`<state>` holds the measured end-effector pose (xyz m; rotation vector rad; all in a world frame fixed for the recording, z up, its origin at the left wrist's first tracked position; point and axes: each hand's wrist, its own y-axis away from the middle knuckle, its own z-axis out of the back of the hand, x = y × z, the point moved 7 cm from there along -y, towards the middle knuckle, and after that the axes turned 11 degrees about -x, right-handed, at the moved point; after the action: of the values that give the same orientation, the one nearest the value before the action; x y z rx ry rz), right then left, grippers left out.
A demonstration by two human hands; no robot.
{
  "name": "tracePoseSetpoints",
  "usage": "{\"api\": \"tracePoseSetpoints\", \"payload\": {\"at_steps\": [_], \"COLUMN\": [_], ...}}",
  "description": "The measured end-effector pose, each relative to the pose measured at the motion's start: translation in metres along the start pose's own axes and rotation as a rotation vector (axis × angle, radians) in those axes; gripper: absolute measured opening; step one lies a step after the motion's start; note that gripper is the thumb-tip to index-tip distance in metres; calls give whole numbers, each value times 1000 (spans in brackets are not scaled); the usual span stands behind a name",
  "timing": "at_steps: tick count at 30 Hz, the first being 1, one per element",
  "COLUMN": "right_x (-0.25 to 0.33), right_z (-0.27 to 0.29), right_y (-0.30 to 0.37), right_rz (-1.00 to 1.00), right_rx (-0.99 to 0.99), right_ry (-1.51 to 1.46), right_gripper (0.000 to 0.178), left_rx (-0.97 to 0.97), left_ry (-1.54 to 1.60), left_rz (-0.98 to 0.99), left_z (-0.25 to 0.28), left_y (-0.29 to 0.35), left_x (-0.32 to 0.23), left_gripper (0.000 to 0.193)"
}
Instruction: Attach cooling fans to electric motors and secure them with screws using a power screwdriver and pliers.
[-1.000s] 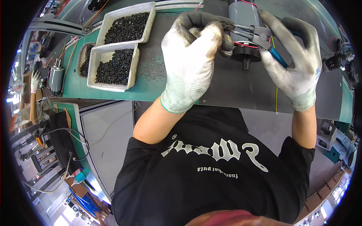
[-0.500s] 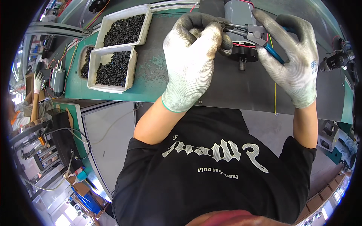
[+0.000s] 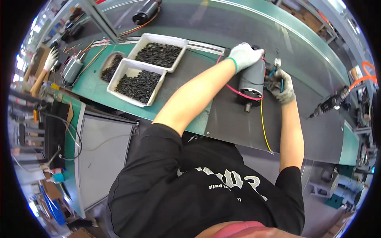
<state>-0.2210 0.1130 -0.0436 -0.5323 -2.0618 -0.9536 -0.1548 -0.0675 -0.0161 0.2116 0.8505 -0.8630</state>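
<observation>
One grey, cylindrical metal motor [image 3: 250, 77] lies on the dark, flat bench top [image 3: 228, 119], between two gloved hands. The left hand [image 3: 246, 55] bends over its far end; whether those fingers grip or merely rest cannot be told. The right hand [image 3: 282, 87], beside the motor, has its fingers curled closed about one pair of blue-handled pliers [image 3: 282, 85]. Being round, the motor could roll if pushed unevenly; one thin yellow wire [image 3: 263, 125], ending at the near bench edge, could snag on clothing. Leftward sit two white rectangular plastic trays [image 3: 127, 99] and one smaller greyish tray [image 3: 105, 64], holding small black parts [image 3: 139, 85] too many to count.
</observation>
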Motion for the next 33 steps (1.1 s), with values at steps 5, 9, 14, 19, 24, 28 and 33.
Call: {"api": "tracePoseSetpoints", "payload": {"at_steps": [5,9,14,19,24,28,33], "right_x": [40,77,137,131,129,136,125], "right_z": [4,-15,-75,-97,-100,-102,-59], "right_y": [45,146,189,187,196,180,162], "right_rz": [348,691,1041,1060,1154,1224,1727], "right_rx": [103,317,-3,308,245,174,-271], "right_ry": [55,459,1251,1462,1597,1679,1783], "right_gripper": [30,42,50,46,39,34,40], "left_rx": [-164,-255,-450,-304,-426,-309,-136], "left_ry": [143,466,954,664,665,518,689], "left_rz": [76,-176,-681,-826,-925,-1034,-1218], "left_z": [37,101,128,139,132,135,123], "left_y": [44,117,149,161,173,177,171], "left_x": [-51,-94,-119,-111,-114,-114,-123], "left_gripper": [89,86,24,79,61,71,90]}}
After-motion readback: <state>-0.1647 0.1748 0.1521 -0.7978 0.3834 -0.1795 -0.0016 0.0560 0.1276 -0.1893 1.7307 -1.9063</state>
